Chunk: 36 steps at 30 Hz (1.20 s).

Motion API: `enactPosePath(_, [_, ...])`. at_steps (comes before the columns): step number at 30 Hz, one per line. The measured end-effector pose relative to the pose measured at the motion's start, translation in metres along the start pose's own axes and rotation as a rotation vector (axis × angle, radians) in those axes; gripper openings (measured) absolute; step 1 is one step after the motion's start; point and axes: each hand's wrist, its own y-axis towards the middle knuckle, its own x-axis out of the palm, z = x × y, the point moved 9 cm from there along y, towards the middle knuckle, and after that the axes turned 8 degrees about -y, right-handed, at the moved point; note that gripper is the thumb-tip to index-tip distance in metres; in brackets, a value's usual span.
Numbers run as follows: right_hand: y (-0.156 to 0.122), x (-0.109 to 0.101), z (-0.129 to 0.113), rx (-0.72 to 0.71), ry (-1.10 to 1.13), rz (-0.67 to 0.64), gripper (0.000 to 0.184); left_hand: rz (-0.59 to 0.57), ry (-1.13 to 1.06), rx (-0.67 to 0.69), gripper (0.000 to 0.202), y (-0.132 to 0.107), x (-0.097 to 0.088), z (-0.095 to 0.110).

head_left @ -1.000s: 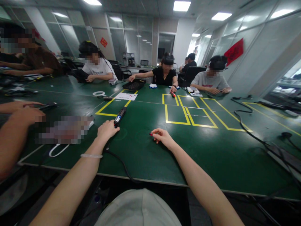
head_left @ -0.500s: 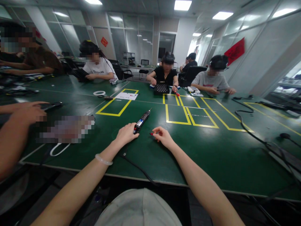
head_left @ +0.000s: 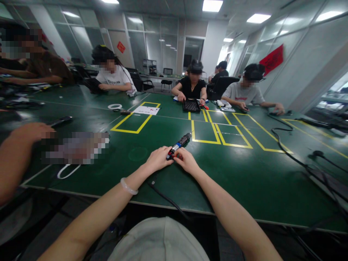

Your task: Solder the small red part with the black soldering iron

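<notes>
An electric screwdriver [head_left: 179, 144], black with a silver and blue section that looks like exposed insides, points away to the right with its thin tip outward. My left hand [head_left: 158, 159] is closed around its rear end, just above the green table. From the right side, my right hand [head_left: 187, 162] meets that rear end, thumb and fingers pinched on a small red part [head_left: 178, 156]. The fingers partly hide this part, and I cannot tell whether it is joined to the screwdriver.
A black cable [head_left: 168, 198] runs over the table's front edge below my hands. Yellow tape outlines [head_left: 206, 142] mark the green table ahead. A white paper [head_left: 146, 110] and tape roll [head_left: 114, 107] lie farther left. A co-worker's hand [head_left: 34, 132] is at left; others sit opposite.
My left hand has moved right with the screwdriver. My right hand has brought the small red part from beside it to the screwdriver's rear end.
</notes>
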Motion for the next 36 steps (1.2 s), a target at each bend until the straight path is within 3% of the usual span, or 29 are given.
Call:
enactPosePath(7, [-0.002, 0.005, -0.005, 0.013, -0.156, -0.040, 0.007, 0.004, 0.009, 0.013, 0.059, 0.000, 0.002, 0.003])
enactPosePath(18, [-0.002, 0.003, -0.002, 0.013, -0.125, -0.037, 0.009, 0.012, 0.037, 0.017, 0.060, -0.001, 0.000, 0.005])
enactPosePath(28, [-0.001, -0.001, -0.005, 0.005, -0.073, -0.019, 0.017, 0.070, 0.124, -0.063, 0.040, 0.000, -0.001, 0.014])
enactPosePath(36, [0.000, -0.013, 0.007, 0.059, 0.001, 0.044, 0.014, 0.030, 0.051, -0.108, 0.041, 0.000, 0.000, 0.007])
